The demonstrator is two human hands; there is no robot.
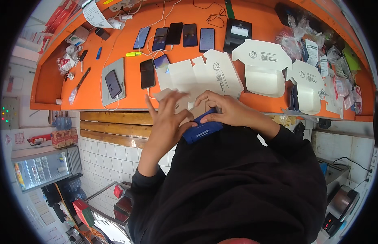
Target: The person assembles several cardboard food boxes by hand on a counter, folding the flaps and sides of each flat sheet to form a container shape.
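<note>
A partly folded carton, white inside [184,75] and blue outside [203,132], lies over the front edge of the orange table, its blue wall towards my body. My right hand [226,110] pinches the top of that blue wall, thumb in front and fingers curled behind. My left hand [166,120] is at the carton's left side, its fingers spread and partly smeared by motion. The left thumb touches the blue wall's left end. To the right stand two opened white boxes, one larger [265,83] and one smaller [308,99], with lids raised.
Several phones, one black [147,74] and one on a grey tablet [113,84], lie behind and left of the carton, with cables among them. A black receipt printer [237,35] stands at the back. Plastic bags [294,38] crowd the right corner. A wooden bench [115,129] sits below the table.
</note>
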